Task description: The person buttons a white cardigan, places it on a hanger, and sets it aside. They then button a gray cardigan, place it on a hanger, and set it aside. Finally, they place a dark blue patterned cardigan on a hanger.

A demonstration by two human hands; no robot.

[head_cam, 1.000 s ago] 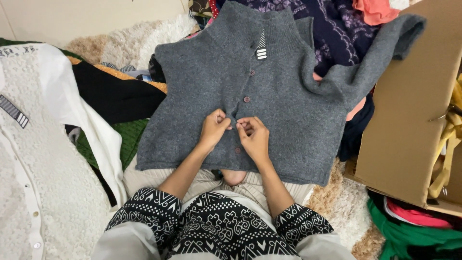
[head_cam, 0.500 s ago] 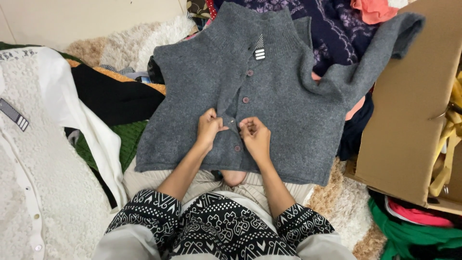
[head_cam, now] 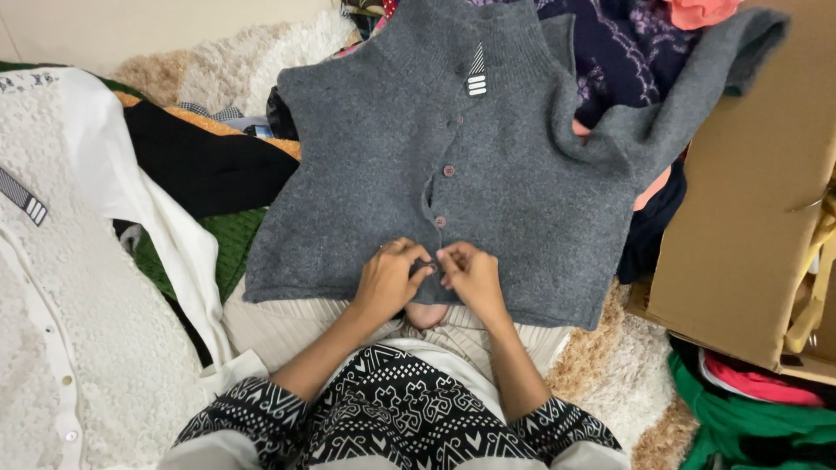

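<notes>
At frame centre, our left hand (head_cam: 389, 280) and right hand (head_cam: 471, 277) pinch the cardigan (head_cam: 514, 183) placket near its hem, fingers closed on cloth. The knit looks soft, limp, light; we grip it at the button edges.

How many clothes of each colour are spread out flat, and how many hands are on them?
Grey cardigan: 1
White lace cardigan: 1
Black garment: 1
Green knit: 1
Hands on the grey cardigan: 2, left hand and right hand
Total: 4 clothes, 2 hands
</notes>
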